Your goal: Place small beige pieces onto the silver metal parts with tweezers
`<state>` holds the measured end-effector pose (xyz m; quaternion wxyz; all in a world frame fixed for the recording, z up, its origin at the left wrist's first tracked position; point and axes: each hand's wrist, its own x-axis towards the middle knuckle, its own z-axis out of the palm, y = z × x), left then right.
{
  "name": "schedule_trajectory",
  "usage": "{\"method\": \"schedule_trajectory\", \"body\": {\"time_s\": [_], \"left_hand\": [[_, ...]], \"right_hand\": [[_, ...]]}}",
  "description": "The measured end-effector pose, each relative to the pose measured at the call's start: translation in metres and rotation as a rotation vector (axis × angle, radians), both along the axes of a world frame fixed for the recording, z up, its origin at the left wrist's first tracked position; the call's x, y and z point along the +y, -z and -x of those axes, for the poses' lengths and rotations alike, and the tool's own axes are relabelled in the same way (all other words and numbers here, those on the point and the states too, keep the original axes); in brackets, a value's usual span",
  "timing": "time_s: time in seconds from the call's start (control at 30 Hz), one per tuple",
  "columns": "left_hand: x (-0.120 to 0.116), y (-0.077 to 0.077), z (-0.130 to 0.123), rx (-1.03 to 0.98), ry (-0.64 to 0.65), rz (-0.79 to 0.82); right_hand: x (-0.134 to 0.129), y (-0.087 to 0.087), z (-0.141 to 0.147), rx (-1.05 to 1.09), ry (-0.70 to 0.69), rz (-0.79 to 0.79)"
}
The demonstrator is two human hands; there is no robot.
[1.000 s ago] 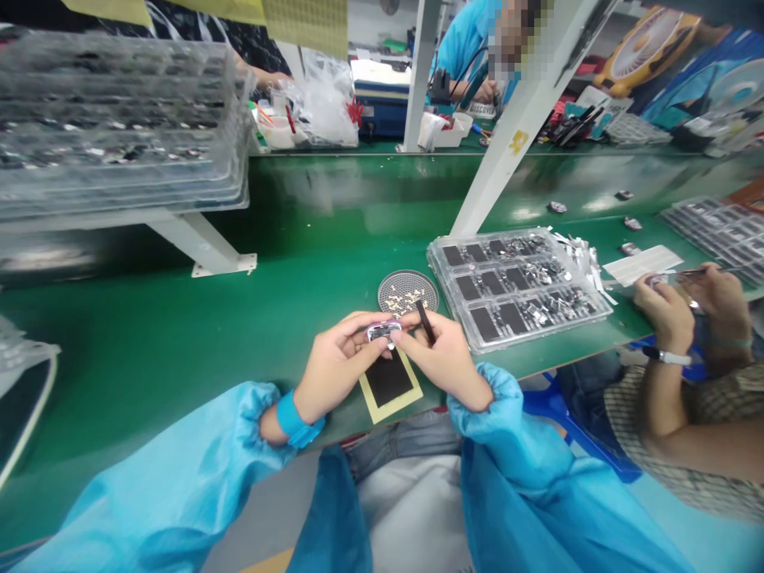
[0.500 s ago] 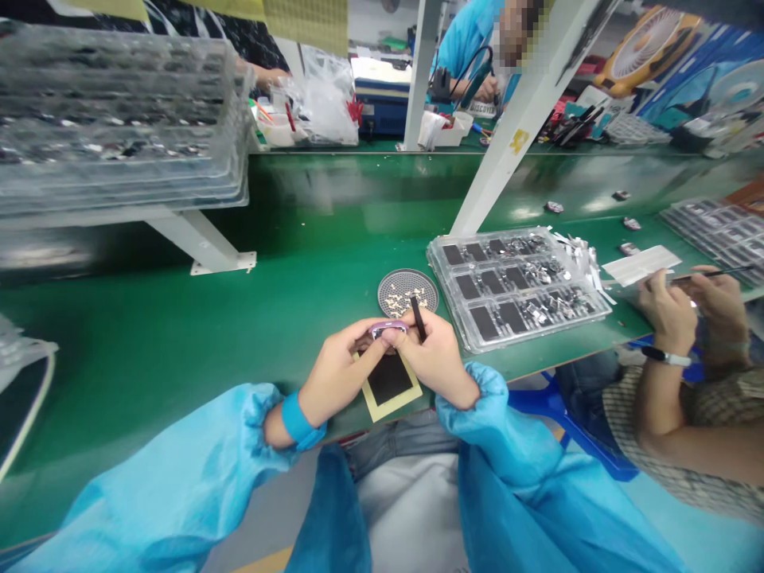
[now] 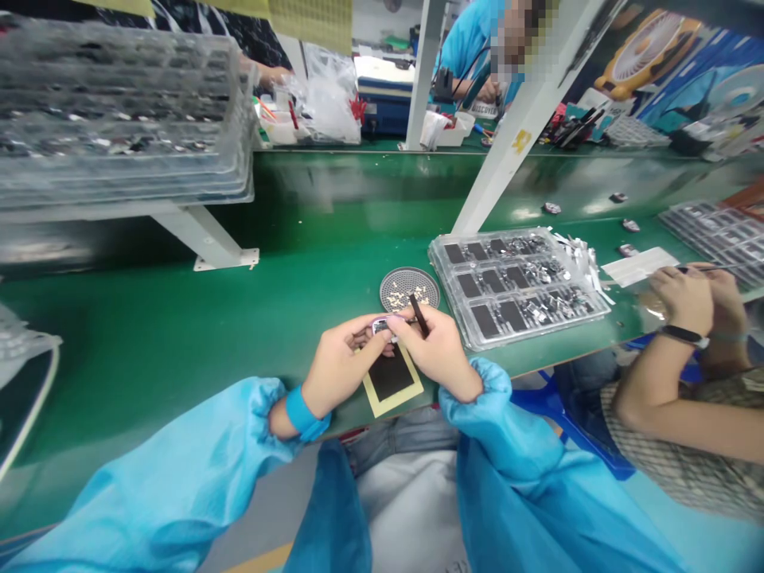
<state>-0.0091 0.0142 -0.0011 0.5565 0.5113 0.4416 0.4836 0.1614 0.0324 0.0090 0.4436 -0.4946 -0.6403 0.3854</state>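
Between my two hands is a small purple-rimmed device casing (image 3: 382, 325), its inside with pale parts turned toward me. My left hand (image 3: 343, 358) grips it from the left with thumb and fingers. From the right, my right hand (image 3: 440, 350) pinches the casing and also keeps a black stick-like tool (image 3: 419, 315) tucked between its fingers, pointing up. Below the hands lies a black pad with a yellow border (image 3: 392, 377). Just beyond them stands a round grey dish (image 3: 391, 280) of small cream-coloured pieces. My fingers partly hide the casing.
A clear tray (image 3: 471, 344) of dark screens and small parts lies to the right. Beyond it, a co-worker's hands (image 3: 684, 298) work near a white strip (image 3: 640, 266). Stacked clear trays (image 3: 239, 187) stand on a raised shelf at left. A slanted white post (image 3: 495, 167) rises behind.
The casing has tilted, so more of its inside shows and less of its purple rim. My hands stay close together around it. The co-worker's hands have shifted slightly.
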Motion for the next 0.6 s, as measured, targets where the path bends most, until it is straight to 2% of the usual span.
{"method": "schedule_trajectory", "body": {"time_s": [0.1,0.17,0.27,0.33,0.43,0.6], "left_hand": [[0.000,0.002,0.000,0.006,0.006,0.001],[-0.001,0.002,0.001,0.056,0.008,-0.034],[-0.002,0.000,0.002,0.235,-0.017,-0.144],[-0.002,-0.002,0.003,0.338,-0.032,-0.201],[-0.002,-0.005,0.003,0.380,-0.039,-0.226],[-0.001,-0.005,0.002,0.403,-0.054,-0.244]], "right_hand": [[0.002,-0.008,-0.010,-0.052,-0.095,-0.068],[0.003,-0.015,-0.015,-0.100,-0.088,-0.130],[0.005,-0.024,-0.020,-0.147,-0.052,-0.259],[0.007,-0.026,-0.022,-0.166,-0.138,-0.325],[0.010,-0.024,-0.025,-0.186,-0.281,-0.380],[0.010,-0.016,-0.027,-0.222,-0.310,-0.427]]}}
